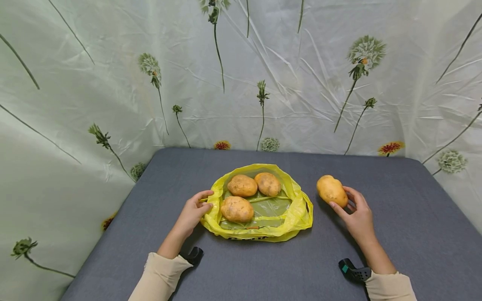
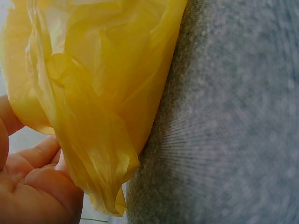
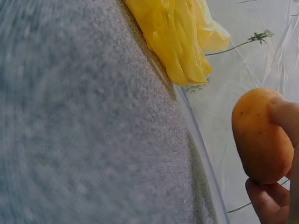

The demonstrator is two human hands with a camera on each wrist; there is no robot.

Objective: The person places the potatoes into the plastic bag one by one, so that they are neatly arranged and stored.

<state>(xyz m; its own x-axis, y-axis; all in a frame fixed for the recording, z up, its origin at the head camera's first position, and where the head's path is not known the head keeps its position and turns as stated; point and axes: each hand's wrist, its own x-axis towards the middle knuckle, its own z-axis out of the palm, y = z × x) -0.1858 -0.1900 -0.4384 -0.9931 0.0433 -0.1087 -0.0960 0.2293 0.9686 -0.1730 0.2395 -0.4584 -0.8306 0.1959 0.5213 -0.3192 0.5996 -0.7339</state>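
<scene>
A yellow plastic bag [image 1: 297, 209] lies on the table with its mouth spread wide. Inside it are three potatoes: one at the back left [image 1: 242, 185], one at the back right [image 1: 268, 184] and one nearer the front [image 1: 237, 209]. At the bag's left rim, my left hand [image 1: 191, 214] pinches the plastic; its fingers are partly hidden behind the bag in the left wrist view. To the right of the bag, my right hand [image 1: 357, 213] grips another potato [image 1: 332, 190] between thumb and fingers. In the right wrist view this potato [image 3: 261, 140] is held above the table.
The grey cloth-covered table [image 1: 271, 267] extends around the bag on all sides. A pale curtain [image 1: 286, 108] with a flower print hangs behind it and along the left. Black wrist devices sit at my left [image 1: 194, 256] and right [image 1: 355, 271] cuffs.
</scene>
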